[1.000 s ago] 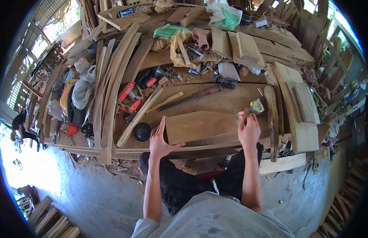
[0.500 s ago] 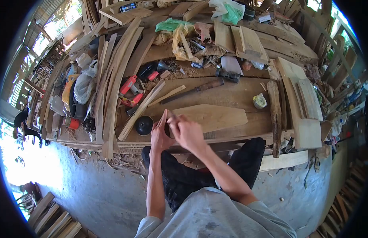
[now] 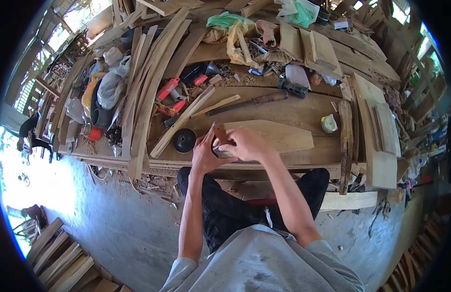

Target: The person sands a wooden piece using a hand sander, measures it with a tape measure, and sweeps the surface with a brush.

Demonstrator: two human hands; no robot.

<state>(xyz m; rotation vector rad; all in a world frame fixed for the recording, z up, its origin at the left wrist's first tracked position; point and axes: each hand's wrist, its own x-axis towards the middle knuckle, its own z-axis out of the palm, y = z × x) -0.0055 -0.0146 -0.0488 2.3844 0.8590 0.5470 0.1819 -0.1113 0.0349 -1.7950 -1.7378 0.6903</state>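
Note:
My left hand (image 3: 205,156) rests at the left end of a pale, tapered wooden board (image 3: 284,137), its thumb stretched to the right and its fingers forward. My right hand (image 3: 251,145) is beside it, fingers curled around a small tool with a brown wooden handle (image 3: 219,129). The tool's working end is hidden between the hands. A black round bowl-like object (image 3: 184,140) sits just left of my left hand. Beyond the board lies a long tool with a dark blade and wooden handle (image 3: 270,98).
Long wooden strips (image 3: 160,73) lie to the left, near red tools (image 3: 168,89). A tape roll (image 3: 328,123) and a rough stick (image 3: 345,146) lie to the right. Plastic bags (image 3: 240,41) and scraps crowd the back. My knees are against the bench's front edge (image 3: 303,166).
The view has shifted slightly, so the bench appears farther right. My right hand has turned, and the brown handle now shows upright between my hands. My left hand stays at the board's end.

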